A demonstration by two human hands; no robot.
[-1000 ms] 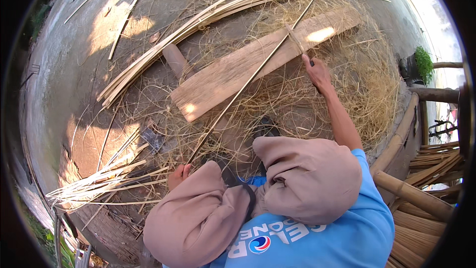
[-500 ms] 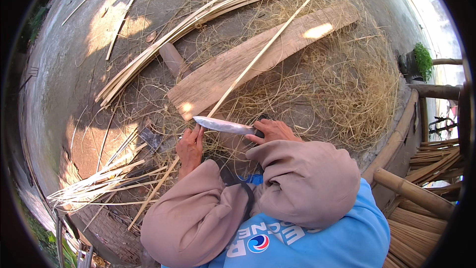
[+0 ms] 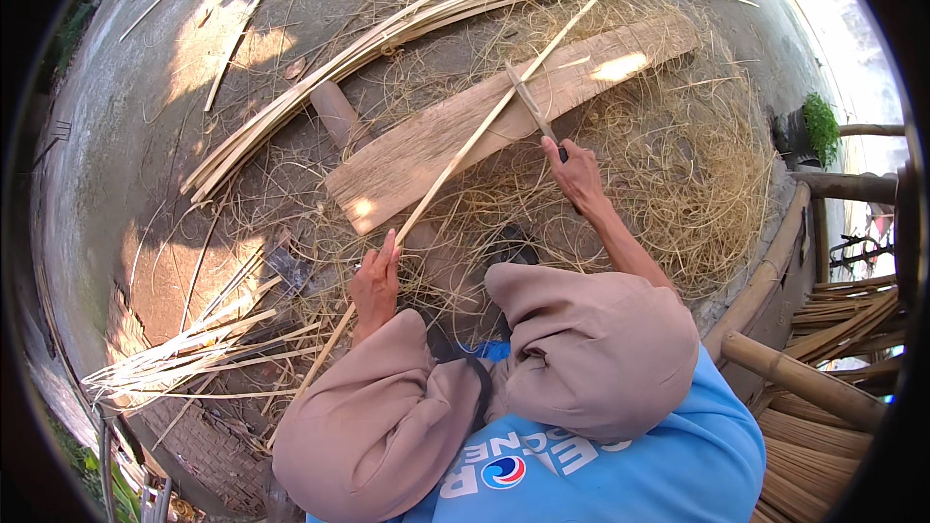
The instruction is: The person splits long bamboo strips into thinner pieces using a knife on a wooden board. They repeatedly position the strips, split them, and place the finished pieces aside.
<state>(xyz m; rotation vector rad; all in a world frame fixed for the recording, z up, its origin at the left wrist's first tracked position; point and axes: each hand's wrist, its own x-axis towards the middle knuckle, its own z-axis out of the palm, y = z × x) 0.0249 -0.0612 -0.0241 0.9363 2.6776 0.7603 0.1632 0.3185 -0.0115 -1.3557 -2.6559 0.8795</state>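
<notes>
Bare concrete floor [image 3: 145,136] lies open to the left. Ahead, a wooden plank [image 3: 465,136] and a long bamboo strip [image 3: 484,126] cross the way, a tangle of shavings [image 3: 678,174] crowds the right, and bundled bamboo slats [image 3: 465,0] bar the far side.

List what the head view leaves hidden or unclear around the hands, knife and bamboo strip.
- Knife handle: wrapped inside the right hand.
- Blade edge against the strip: too small to tell if it cuts in or rests on it.
- Strip's far end: cut off by the top rim.
- Left hand fingertips: hidden behind the strip.
- Board underside: hidden by shavings.
</notes>
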